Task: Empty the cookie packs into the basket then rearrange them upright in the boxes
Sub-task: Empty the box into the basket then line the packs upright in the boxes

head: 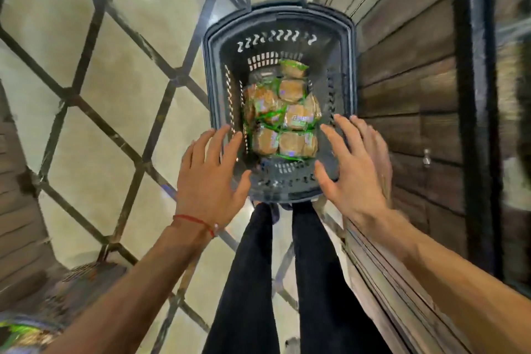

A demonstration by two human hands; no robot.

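A dark plastic basket (280, 20) with a raised handle stands on the floor in front of my legs. Several cookie packs (287, 118) in clear wrappers with green edges lie in a heap on its bottom. My left hand (209, 178) hovers with spread fingers over the basket's near left corner. Over the near right rim, my right hand (356, 167) is also spread flat. Neither hand holds anything. No boxes are in view.
A dark wooden panelled wall (408, 89) runs close along the basket's right side. The pale tiled floor (115, 95) with dark diamond lines stretches to the left. A blurred object with green print (26, 330) lies at the bottom left corner.
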